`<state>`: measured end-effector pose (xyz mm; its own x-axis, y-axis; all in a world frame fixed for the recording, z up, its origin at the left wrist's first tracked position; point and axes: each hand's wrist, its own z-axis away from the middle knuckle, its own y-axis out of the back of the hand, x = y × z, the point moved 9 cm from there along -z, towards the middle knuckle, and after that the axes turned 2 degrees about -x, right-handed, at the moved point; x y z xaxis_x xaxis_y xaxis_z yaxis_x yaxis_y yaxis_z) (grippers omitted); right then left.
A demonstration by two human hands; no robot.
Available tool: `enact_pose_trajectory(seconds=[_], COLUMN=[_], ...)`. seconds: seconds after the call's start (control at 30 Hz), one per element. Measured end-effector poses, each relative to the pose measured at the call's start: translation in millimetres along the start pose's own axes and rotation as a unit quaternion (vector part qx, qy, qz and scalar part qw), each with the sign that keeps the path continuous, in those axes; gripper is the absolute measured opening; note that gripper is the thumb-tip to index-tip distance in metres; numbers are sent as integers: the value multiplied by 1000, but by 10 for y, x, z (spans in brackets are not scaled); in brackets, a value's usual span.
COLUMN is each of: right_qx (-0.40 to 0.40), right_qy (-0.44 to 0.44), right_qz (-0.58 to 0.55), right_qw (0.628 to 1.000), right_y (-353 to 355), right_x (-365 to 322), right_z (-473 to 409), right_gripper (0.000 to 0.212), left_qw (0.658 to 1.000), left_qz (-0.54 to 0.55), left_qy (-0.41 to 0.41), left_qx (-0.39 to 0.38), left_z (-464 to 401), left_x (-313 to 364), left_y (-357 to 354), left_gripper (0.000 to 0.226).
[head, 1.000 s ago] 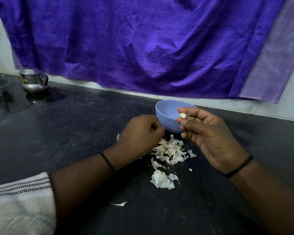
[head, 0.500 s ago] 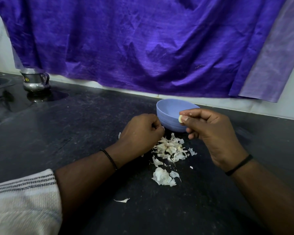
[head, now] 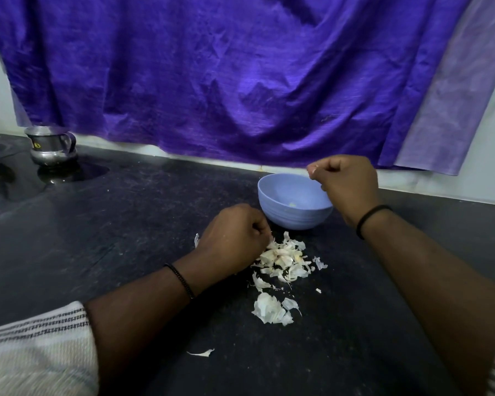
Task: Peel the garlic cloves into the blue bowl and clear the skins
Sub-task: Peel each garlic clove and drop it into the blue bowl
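left hand [head: 234,238]: curled in a fist beside the garlic skins [head: 283,260]; contents hidden.
right hand [head: 346,184]: fingers curled, nothing visibly held, above the blue bowl [head: 293,215].
bowl: held one pale clove [head: 292,204].

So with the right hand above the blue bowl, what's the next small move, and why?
Probably bring the right hand back toward the left hand beside the pile of papery white garlic skins. A pale clove already lies in the round blue plastic bowl, and the right hand's curled fingers show none.
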<state>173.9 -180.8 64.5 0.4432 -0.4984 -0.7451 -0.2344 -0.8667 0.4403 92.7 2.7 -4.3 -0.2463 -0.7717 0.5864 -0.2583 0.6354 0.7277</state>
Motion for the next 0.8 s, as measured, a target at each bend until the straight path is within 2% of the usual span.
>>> enact_pose_trajectory(seconds=[0.13,0.27,0.4,0.5,0.57,0.63,0.73,0.8], right_qx=[5,-26,-87,-143,-171,-200,-237,-249], right_qy=[-21,1,52,68,78,84,102,128], right_qz=[-50,-78,-2,63,71,76,121,140], right_qw=[999,997,995,985,980,973,959,950], right_y=[90,89,-21,-137,-197,-249,-371,-463], right_x=[14,-99,-126,-88,-98,-116,-128,-151], right_z=[94,434,702,795,836,876,966,1030], right_gripper=[14,12,26,9,16,12,6,13], left_qw=[1000,1000,1000,999,999,999,1000,999], left_qz=[-5,-1,3,19,28,19,14,24], left_qy=[-4,-24,-19,-11,-2,3,-2,-6], left_qx=[4,11,19,24,25,26,27,28], left_z=[-34,-24,-8,-3,-3,-20,-36,-39], left_x=[-23,16,27,9,-9,-33,-38,-26], left_y=[-28,-30,26,51,59,63,66,70], left_gripper=[18,12,3,7,14,20,12,8])
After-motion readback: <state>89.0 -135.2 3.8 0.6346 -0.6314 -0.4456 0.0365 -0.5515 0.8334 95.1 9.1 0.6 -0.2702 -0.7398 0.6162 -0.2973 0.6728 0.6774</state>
